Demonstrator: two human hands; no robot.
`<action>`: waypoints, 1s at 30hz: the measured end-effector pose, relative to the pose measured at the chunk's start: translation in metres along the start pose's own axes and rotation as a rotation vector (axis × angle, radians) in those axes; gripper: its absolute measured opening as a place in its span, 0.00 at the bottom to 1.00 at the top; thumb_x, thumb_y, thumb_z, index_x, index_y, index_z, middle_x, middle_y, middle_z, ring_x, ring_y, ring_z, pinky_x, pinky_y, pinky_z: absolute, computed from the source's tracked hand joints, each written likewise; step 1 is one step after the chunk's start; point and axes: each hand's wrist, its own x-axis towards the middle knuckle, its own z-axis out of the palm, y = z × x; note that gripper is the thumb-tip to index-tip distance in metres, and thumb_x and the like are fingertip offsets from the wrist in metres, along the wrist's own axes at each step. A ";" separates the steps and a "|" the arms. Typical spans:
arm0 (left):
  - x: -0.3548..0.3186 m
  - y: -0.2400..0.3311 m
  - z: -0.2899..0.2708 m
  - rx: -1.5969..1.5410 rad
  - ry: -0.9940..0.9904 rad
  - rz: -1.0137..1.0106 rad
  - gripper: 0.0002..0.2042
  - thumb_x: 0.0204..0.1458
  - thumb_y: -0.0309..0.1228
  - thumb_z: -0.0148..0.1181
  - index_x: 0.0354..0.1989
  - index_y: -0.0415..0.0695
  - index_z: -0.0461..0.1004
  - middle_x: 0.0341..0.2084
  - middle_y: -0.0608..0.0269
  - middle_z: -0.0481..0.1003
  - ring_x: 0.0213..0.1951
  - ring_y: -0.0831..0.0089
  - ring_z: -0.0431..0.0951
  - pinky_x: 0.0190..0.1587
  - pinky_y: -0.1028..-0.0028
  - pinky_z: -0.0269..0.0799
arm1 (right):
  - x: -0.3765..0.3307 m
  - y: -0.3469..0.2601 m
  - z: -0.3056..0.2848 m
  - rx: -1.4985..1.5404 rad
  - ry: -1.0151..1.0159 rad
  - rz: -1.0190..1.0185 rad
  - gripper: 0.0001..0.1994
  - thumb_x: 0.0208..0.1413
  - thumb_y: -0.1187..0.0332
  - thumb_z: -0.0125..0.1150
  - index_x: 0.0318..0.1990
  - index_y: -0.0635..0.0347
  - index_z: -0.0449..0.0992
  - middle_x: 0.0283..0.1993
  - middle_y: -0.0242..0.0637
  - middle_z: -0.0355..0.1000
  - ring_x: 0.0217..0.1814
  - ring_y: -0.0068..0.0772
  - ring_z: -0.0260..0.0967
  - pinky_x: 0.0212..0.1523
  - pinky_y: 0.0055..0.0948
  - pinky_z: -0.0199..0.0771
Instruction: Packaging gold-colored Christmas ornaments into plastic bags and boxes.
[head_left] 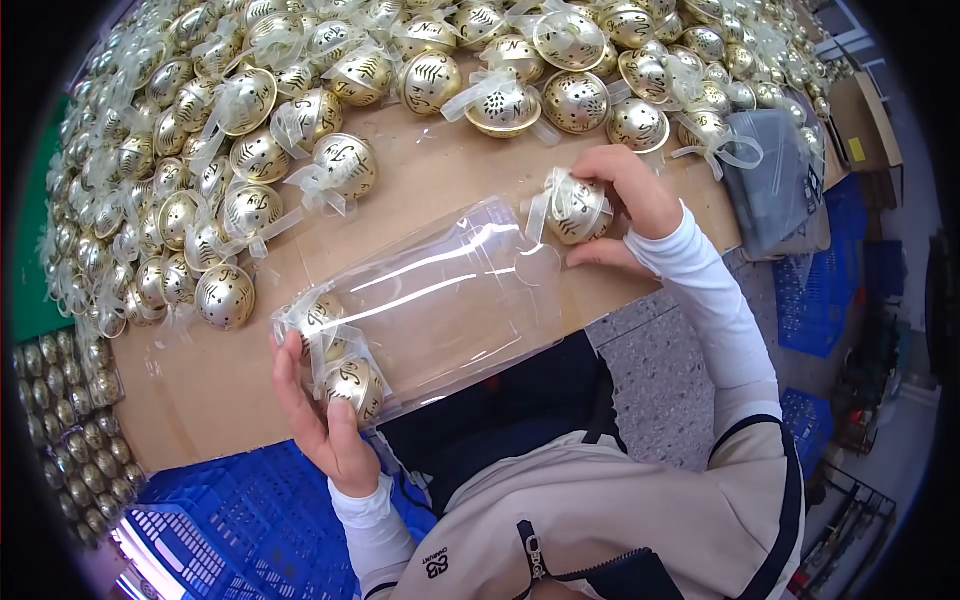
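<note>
The right hand point(643, 203) grips a gold bell point(578, 207) with a pale ribbon, just beside the right end of a clear plastic box point(440, 310). The left hand point(333, 440) holds the box's other end, where two bells point(352, 386) seem to lie inside, though glare obscures this. Other bells point(430, 82) crowd the cardboard-covered bench point(210, 390).

Bright; glare streaks clear box point(430, 312) (corners black).

Bare left hand point(335, 448): thumb and fingers spread in a curved grip. White-sleeved left forearm point(375, 535): low, partly visible. Bare right hand point(645, 203): farther forward, fingers opposing thumb. White-sleeved right forearm point(715, 310): angled inward.
</note>
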 end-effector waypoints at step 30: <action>0.047 0.045 -0.018 0.757 -0.637 0.336 0.20 0.48 0.31 0.51 0.51 0.42 0.70 0.54 0.60 0.67 0.61 0.58 0.58 0.63 0.57 0.40 | 0.057 -0.070 0.083 0.116 -0.050 -0.334 0.31 0.35 0.59 0.68 0.49 0.58 0.65 0.34 0.42 0.73 0.37 0.46 0.72 0.34 0.38 0.71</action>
